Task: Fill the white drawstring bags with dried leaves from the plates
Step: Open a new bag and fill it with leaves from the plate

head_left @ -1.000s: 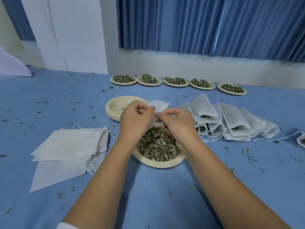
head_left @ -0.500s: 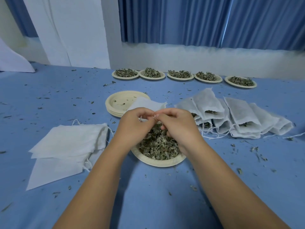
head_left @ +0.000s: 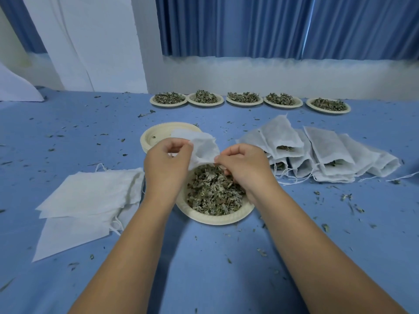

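The left hand (head_left: 167,164) and right hand (head_left: 242,168) have parted, spreading the white bag (head_left: 204,147) at frame centre. Their fingers (head_left: 229,152) pinch its rim, holding the mouth open over the leaf plate (head_left: 213,219), ready for filling.

- Evenly bright, soft and cool, with a bluish cast throughout.
- Brightest at a lit streak in the pleated blue curtain (head_left: 226,26).
- Diffuse, soft-edged shadows on the blue cloth tabletop (head_left: 204,279).
- Wide-angle bowing toward edges; slight softness in far background.
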Motion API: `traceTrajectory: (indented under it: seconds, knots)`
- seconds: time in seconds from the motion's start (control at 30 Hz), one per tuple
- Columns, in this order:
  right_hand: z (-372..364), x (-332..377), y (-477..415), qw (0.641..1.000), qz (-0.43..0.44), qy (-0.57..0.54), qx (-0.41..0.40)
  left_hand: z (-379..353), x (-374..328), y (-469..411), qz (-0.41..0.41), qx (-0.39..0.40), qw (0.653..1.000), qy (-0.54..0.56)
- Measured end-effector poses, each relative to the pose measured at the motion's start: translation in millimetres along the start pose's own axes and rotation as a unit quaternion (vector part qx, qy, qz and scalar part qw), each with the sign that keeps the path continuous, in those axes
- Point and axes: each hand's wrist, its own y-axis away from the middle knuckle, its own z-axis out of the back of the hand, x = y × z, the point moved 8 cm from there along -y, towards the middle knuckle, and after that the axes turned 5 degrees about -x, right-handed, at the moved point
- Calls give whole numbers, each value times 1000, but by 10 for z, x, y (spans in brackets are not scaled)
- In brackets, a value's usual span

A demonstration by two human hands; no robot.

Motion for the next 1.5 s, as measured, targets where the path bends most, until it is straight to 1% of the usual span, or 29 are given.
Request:
traceTrajectory:
  seconds: [0.07, 0.13, 0.23, 0.27, 0.3, 0.37, 0.43, 0.53, 0.63, 0.7, 0.83, 0.97, 1.07, 1.2, 1.37, 1.5]
  knots:
    - [-49, 39, 17, 998, 31, 44, 32, 53, -42, -10, -27, -20, 999, -21]
    - [-82, 111, 41, 989, 81, 109, 62, 37, -43, -11, -38, -11, 998, -53]
    - [-7, 275, 73, 961, 163, 212, 76, -3, -21, -11, -45, 5, 994, -96]
    - [16, 305, 87, 951, 177, 237, 94, -8, -16, -13, -47, 7, 994, -103]
    - [28, 303, 110, 941, 177, 260, 123, -6, -16, -17, -51, 7, 993, -106]
    - [24, 218, 170, 918, 146, 314, 194, 7, -20, -22, -59, 1, 992, -115]
    - [15, 128, 221, 894, 124, 360, 237, 27, -24, -21, -68, -10, 989, -130]
    - [-32, 94, 245, 876, 148, 394, 235, 49, -50, -11, -93, -22, 984, -151]
    - [-111, 98, 247, 875, 176, 397, 213, 72, -106, 6, -122, -32, 978, -168]
    - [-167, 89, 259, 873, 189, 397, 210, 128, -149, 2, -144, -54, 971, -183]
    - [-172, 85, 243, 881, 197, 381, 198, 236, -180, -33, -170, -82, 955, -228]
    - [-124, 149, 218, 895, 214, 349, 179, 153, -164, -9, -168, -61, 949, -258]
    - [-14, 214, 153, 924, 209, 285, 148, 43, -130, 20, -156, -26, 954, -253]
    - [95, 289, 102, 955, 197, 180, 127, -41, -57, 9, -105, 1, 969, -225]
    - [160, 310, 50, 974, 178, 82, 118, -81, -12, -6, -58, 20, 980, -190]
    - [193, 178, -40, 991, 96, -42, 82, -111, -21, 21, -46, 35, 982, -181]
